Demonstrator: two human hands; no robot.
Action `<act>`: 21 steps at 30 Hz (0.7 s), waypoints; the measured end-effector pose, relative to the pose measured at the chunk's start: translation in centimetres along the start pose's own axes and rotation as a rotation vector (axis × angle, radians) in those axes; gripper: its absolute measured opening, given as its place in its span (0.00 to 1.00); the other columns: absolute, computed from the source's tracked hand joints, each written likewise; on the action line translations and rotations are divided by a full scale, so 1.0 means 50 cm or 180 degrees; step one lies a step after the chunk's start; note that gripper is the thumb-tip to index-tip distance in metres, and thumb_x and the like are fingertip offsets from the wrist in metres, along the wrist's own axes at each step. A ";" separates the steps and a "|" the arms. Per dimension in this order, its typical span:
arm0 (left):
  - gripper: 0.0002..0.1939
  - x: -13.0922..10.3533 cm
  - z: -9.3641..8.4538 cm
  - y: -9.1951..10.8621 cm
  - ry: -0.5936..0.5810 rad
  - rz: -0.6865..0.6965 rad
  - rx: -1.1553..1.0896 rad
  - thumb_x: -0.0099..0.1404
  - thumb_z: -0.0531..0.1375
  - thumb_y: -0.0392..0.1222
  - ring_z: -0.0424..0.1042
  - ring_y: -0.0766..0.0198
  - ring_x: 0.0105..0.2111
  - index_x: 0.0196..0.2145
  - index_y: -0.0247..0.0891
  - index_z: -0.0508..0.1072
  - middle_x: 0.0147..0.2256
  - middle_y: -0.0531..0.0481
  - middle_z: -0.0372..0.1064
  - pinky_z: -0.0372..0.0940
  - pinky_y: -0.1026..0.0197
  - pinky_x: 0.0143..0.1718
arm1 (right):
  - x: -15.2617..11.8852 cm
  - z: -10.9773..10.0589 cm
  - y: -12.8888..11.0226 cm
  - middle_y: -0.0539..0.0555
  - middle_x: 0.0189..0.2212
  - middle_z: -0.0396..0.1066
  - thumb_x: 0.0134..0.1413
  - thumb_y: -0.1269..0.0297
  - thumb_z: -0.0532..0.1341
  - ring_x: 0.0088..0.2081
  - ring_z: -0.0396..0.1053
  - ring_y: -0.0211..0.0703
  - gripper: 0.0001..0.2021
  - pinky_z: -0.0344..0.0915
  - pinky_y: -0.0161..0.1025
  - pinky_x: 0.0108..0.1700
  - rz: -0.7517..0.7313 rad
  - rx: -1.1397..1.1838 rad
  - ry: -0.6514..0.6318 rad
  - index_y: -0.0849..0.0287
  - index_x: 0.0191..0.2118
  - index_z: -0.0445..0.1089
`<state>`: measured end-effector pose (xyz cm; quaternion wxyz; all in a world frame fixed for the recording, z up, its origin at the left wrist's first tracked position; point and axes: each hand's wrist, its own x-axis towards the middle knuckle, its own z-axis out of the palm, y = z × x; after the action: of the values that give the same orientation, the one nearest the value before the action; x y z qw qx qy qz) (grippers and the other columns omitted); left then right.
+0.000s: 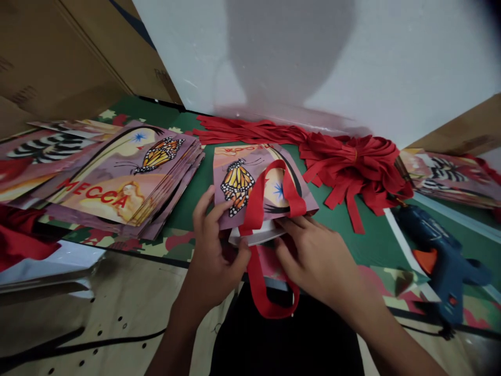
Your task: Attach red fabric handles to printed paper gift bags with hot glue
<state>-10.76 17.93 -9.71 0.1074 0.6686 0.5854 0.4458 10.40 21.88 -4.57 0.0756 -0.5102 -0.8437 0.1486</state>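
Observation:
A printed paper bag (pixel 230 156) with a butterfly picture lies on the table in front of me, its opening towards me. My left hand (pixel 213 250) grips the left side of the opening, fingers on the printed face and thumb at the rim. At the right side of the opening, my right hand (pixel 313 250) pinches the rim, with some fingertips hidden by the bag. One red ribbon handle (pixel 256 201) loops over the printed face. A second red loop (pixel 270 310) hangs down towards my lap between the hands.
Stacked flat bags (pixel 117 193) lie on the left. Behind and right is a bundle of red ribbons (pixel 352 156). A blue glue gun (pixel 438 250) rests near the table's right front edge, and more bags (pixel 450 172) lie beyond it. A white panel (pixel 188 52) stands behind.

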 end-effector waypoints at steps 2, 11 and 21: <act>0.32 0.000 0.000 0.001 0.0013 0.0038 0.0031 0.71 0.62 0.37 0.51 0.42 0.78 0.69 0.46 0.60 0.77 0.37 0.46 0.73 0.43 0.66 | 0.001 -0.002 -0.003 0.62 0.54 0.80 0.71 0.63 0.57 0.50 0.79 0.60 0.15 0.74 0.50 0.45 0.0040 0.0003 -0.0034 0.56 0.54 0.77; 0.32 0.001 0.003 0.004 0.0050 0.0031 0.0020 0.71 0.62 0.36 0.51 0.42 0.78 0.69 0.46 0.60 0.77 0.37 0.47 0.68 0.40 0.70 | 0.007 -0.005 -0.013 0.60 0.53 0.79 0.68 0.65 0.57 0.51 0.78 0.60 0.13 0.70 0.46 0.42 0.0149 -0.0009 -0.0031 0.56 0.52 0.77; 0.32 0.002 0.005 0.001 0.0052 0.0085 0.0007 0.72 0.63 0.35 0.49 0.45 0.79 0.70 0.45 0.60 0.77 0.36 0.47 0.55 0.38 0.77 | 0.011 -0.014 -0.010 0.60 0.54 0.78 0.70 0.67 0.56 0.52 0.77 0.56 0.17 0.70 0.46 0.51 0.0178 0.0184 -0.0183 0.59 0.56 0.78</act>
<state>-10.56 18.07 -9.76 0.0958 0.6728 0.5778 0.4520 9.92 22.30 -3.77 0.0618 -0.5268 -0.8263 0.1895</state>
